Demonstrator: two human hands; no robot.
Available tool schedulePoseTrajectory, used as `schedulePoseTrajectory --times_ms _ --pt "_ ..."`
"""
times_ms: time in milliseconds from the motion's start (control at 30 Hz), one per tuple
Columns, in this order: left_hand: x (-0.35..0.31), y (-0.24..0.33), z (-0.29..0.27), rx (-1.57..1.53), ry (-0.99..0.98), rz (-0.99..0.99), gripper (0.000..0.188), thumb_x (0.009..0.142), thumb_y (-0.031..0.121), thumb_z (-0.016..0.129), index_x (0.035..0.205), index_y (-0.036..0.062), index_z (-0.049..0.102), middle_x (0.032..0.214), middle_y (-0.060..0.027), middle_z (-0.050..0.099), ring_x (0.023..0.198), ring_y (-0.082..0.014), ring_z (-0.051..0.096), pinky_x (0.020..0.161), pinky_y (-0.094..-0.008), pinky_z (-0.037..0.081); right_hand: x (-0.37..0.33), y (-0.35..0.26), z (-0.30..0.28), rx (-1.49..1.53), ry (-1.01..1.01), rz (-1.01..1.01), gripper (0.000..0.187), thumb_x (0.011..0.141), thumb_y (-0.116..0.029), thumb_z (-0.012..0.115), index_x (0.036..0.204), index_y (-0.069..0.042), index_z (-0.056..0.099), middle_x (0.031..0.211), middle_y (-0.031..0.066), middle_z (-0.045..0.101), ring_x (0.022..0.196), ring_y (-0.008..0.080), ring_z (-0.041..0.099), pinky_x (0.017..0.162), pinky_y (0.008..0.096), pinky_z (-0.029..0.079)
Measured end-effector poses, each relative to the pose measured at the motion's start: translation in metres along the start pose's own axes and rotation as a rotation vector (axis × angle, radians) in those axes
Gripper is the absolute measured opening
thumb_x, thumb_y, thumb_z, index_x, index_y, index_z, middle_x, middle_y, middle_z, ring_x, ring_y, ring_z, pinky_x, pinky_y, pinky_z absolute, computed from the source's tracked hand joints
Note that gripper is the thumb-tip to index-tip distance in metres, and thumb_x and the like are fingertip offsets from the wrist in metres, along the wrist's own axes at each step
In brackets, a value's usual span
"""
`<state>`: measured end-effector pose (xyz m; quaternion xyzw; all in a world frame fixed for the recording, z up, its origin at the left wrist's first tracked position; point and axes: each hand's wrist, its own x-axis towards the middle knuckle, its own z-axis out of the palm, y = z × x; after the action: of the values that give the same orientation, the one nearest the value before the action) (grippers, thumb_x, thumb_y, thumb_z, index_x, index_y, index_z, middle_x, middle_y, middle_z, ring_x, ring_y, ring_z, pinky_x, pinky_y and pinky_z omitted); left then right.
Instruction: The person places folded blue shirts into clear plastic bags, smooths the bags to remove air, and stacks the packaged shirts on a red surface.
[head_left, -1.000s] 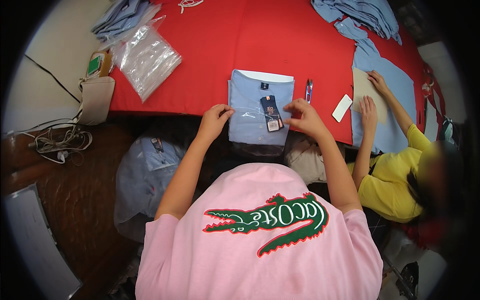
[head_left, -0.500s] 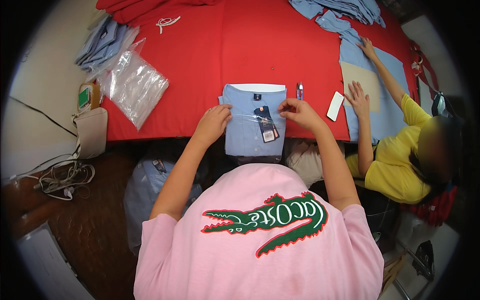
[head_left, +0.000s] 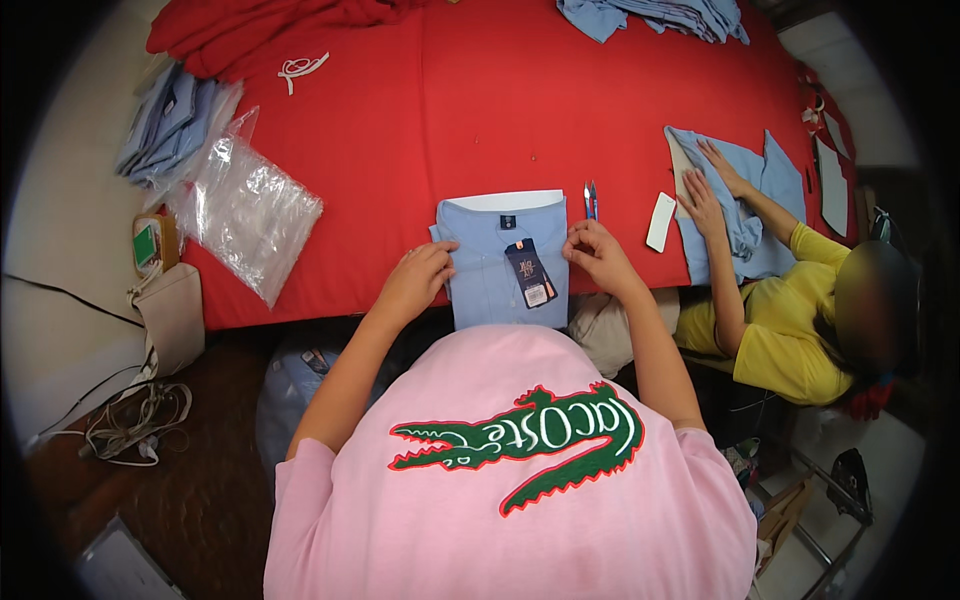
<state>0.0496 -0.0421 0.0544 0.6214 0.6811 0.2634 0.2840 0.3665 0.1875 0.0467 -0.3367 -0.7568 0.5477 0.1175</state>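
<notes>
Folded blue shirt [head_left: 485, 268]: lies face up in front of the person, between the two hands, its lower end reaching the near edge of the red counter [head_left: 375, 180]
White insert [head_left: 515, 201]: shows as a pale band above the shirt's neckline
Dark hang tag [head_left: 531, 274]: rests slightly tilted on the shirt front, right of its middle
Left hand [head_left: 415, 276]: fingertips touch the shirt's left edge, fingers close together; whether the grip has hold of any cloth cannot be told
Right hand [head_left: 606, 258]: thumb and forefinger nearly meet at the shirt's right edge; what, if anything, lies in the grip is hidden
Change at the right: a second ago these fingers were spread beside the tag; they are now drawn together at the edge
Meaning: the hands appear to frame the shirt evenly, with the tag left uncovered
Shirt surface: earlier bright glints hardly show now; whether clear film covers the front cannot be told
Snips [head_left: 591, 202]: lie just beyond the right hand
Clear plastic bags [head_left: 262, 210]: lie on the counter to the left, near a stack of blue garments [head_left: 165, 125]
Co-worker's hands [head_left: 704, 205]: rest on blue cloth [head_left: 745, 228], now folded partly over a beige board [head_left: 681, 158] that lay largely exposed before
</notes>
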Motion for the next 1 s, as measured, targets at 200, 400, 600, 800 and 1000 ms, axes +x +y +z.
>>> schedulePoseTrajectory --times_ms 200,400,600,800,1000 --pt "0.02 0.006 -0.026 0.132 -0.154 0.019 0.014 0.095 0.02 0.075 0.089 0.0083 0.069 0.171 -0.0136 0.036 0.155 -0.0396 0.033 0.127 -0.0561 0.025 0.023 -0.058 -0.01 -0.498 -0.096 -0.185 0.01 0.074 -0.006 0.076 0.077 -0.003 0.067 0.171 0.011 0.04 0.155 0.0361 0.037 0.126 0.0462 0.032" --pt "0.069 0.003 -0.055 0.195 -0.454 -0.071 0.01 0.088 0.024 0.08 0.081 0.017 0.075 0.178 -0.0115 0.025 0.167 -0.0372 0.007 0.13 -0.0633 -0.006 0.072 -0.061 -0.019 -0.618 -0.336 -0.146 0.011 0.071 -0.006 0.077 0.07 -0.005 0.066 0.164 0.0128 0.049 0.151 0.0365 0.041 0.125 0.0538 0.03" --pt "0.083 -0.001 -0.073 0.068 -0.55 -0.123 0.013 0.093 0.023 0.076 0.084 0.0152 0.071 0.171 -0.0077 0.04 0.165 -0.0321 0.019 0.129 -0.0643 -0.008 0.079 -0.06 -0.024 -0.333 -0.308 -0.004 0.009 0.077 -0.002 0.07 0.075 -0.002 0.061 0.145 0.0157 0.065 0.134 0.035 0.058 0.112 0.0444 0.046" --pt "0.089 -0.017 -0.075 -0.082 -0.474 -0.167 0.016 0.096 0.019 0.071 0.086 0.0092 0.064 0.166 -0.0089 0.048 0.158 -0.032 0.035 0.13 -0.0642 -0.002 0.087 -0.053 -0.018 -0.142 -0.206 0.121 0.007 0.085 -0.004 0.066 0.087 -0.001 0.059 0.131 0.0155 0.073 0.122 0.0339 0.066 0.103 0.0431 0.051" --pt "0.067 0.007 -0.073 0.015 -0.107 0.137 0.012 0.092 0.011 0.071 0.087 0.0054 0.063 0.149 -0.0109 0.062 0.144 -0.0339 0.049 0.128 -0.0542 0.022 0.08 -0.066 -0.003 -0.559 0.104 -0.315 0.016 0.09 -0.011 0.072 0.104 -0.002 0.072 0.109 0.0155 0.077 0.099 0.0264 0.071 0.086 0.0376 0.055"
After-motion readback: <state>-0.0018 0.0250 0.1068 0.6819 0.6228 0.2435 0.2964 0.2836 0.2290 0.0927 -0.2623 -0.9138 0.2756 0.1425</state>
